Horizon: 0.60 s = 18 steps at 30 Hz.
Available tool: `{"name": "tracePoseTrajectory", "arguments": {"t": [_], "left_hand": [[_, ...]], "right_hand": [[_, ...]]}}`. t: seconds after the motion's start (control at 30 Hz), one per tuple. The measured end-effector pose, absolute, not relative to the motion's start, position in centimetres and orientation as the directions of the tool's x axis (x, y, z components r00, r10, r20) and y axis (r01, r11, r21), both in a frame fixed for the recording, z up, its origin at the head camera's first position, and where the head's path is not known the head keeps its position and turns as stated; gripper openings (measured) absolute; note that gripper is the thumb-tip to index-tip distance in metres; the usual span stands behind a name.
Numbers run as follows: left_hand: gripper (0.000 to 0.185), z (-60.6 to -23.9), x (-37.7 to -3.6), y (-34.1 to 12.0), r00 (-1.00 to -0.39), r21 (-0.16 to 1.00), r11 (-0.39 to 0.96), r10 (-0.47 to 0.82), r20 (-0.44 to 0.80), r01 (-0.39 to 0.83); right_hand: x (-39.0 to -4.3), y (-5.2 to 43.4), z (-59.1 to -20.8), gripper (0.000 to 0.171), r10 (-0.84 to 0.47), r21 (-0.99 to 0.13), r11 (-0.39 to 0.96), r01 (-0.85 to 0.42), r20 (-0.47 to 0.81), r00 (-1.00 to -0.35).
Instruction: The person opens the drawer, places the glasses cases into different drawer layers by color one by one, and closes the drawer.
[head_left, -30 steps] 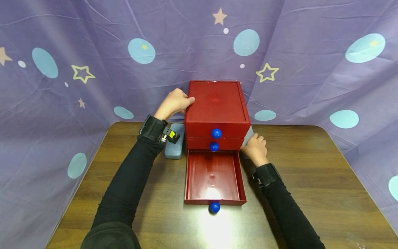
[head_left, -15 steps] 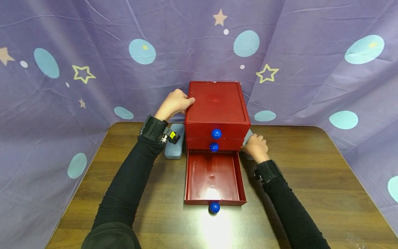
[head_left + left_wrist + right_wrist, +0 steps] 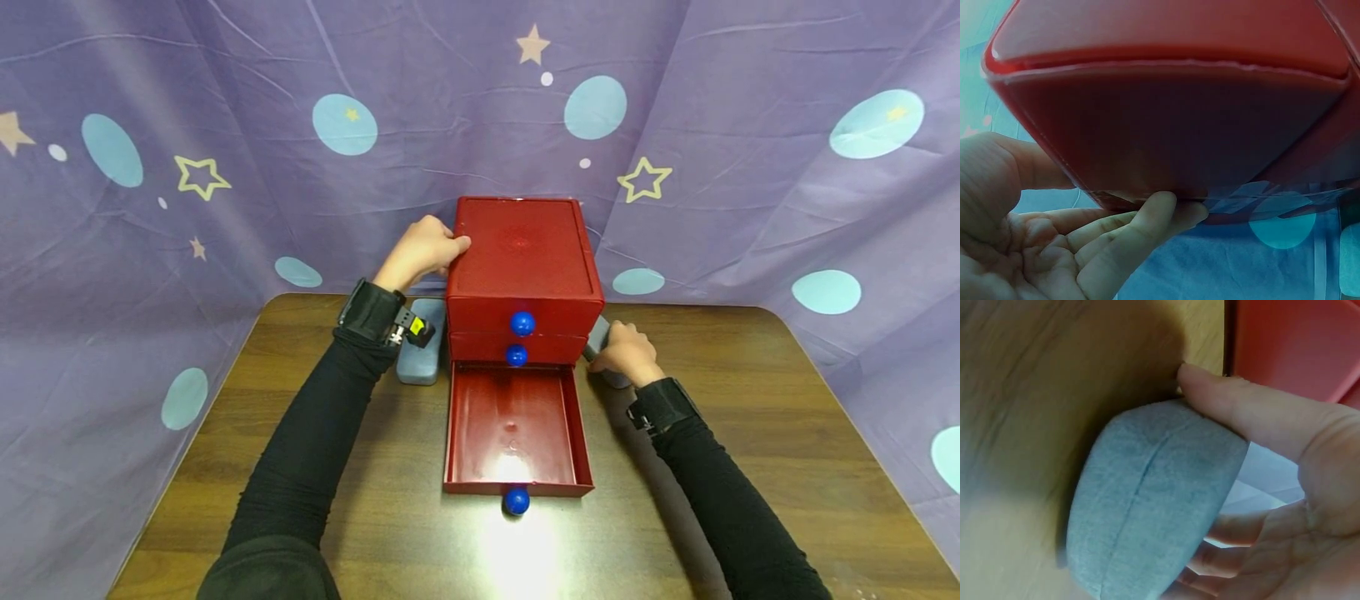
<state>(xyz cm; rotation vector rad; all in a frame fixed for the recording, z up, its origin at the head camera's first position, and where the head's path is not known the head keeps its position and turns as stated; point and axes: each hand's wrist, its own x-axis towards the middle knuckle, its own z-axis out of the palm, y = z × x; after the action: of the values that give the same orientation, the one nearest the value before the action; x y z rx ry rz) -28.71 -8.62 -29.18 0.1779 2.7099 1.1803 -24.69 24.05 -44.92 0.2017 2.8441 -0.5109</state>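
Observation:
A red drawer cabinet (image 3: 521,250) with blue knobs stands at the table's back; its bottom drawer (image 3: 512,425) is pulled out and bare inside. My left hand (image 3: 423,248) grips the cabinet's upper left edge, thumb on top and fingers against the side, as the left wrist view (image 3: 1085,244) of that hand also shows. On the cabinet's right, my right hand (image 3: 628,354) holds a grey-blue glasses case (image 3: 1147,500) with a seam along it. The thumb lies over one end of the case and the fingers curl behind it. Only small parts of the case show in the head view.
A light blue case (image 3: 420,354) of similar shape lies on the wooden table (image 3: 735,400) close to the cabinet's left side. Behind everything hangs a purple curtain (image 3: 465,108) with stars and dots. The open drawer juts toward the front.
My right hand has shifted a little to the right, away from the cabinet, with the glasses case turning along. The left hand and the drawers stay as they were.

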Motion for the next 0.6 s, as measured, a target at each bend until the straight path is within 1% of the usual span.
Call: {"name": "tracePoseTrajectory", "arguments": {"t": [0.27, 0.6], "left_hand": [[0.051, -29.1, -28.75, -8.66, -0.977, 0.732, 0.68, 0.178, -0.12, 0.034], [0.052, -29.2, -28.79, -8.58, -0.976, 0.721, 0.692, 0.182, -0.119, 0.041]], "right_hand": [[-24.39, 24.54, -44.5, 0.065, 0.049, -0.314, 0.941, 0.125, -0.24, -0.97], [-24.3, 24.73, -44.31, 0.067, 0.035, -0.249, 0.964, 0.095, -0.238, -0.971]]}}
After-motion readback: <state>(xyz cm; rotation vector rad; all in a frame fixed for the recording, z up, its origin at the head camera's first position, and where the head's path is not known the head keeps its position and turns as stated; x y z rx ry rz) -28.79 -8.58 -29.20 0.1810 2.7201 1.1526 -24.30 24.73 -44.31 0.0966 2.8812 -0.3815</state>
